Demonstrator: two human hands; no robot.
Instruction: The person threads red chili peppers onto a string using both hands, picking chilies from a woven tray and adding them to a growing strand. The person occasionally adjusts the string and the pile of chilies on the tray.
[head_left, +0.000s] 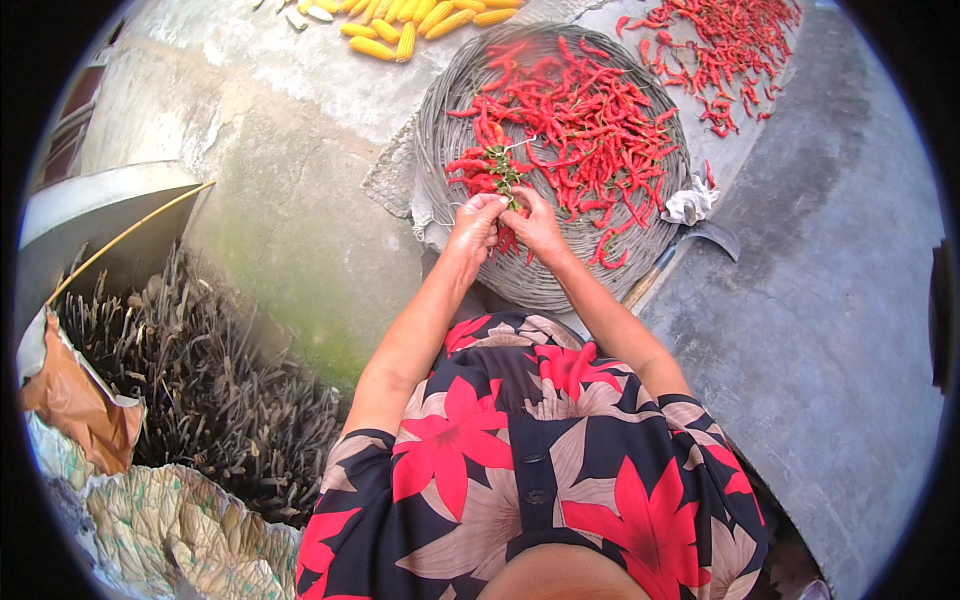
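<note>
A bunch of red chilli peppers (466, 171), gathered at their green stems along a white string (517, 142), lies at the left of a round woven wicker tray (441, 150). My left hand (478, 225) pinches the near end of this bunch, fingertips close together. Right beside it, my right hand (536, 223) grips the same stems from the other side, and the two hands almost touch. What exactly sits between the fingertips is partly hidden. Loose red chilli peppers (592, 127) cover much of the tray beyond and to the right of my hands.
Yellow corn cobs (442, 21) lie on the concrete at the top. More red chillies (724, 45) are spread at upper right. A sickle (716, 237) and crumpled white cloth (688, 204) rest by the tray's right edge. Dry stalks (217, 390) and a thin stick (135, 241) are at left.
</note>
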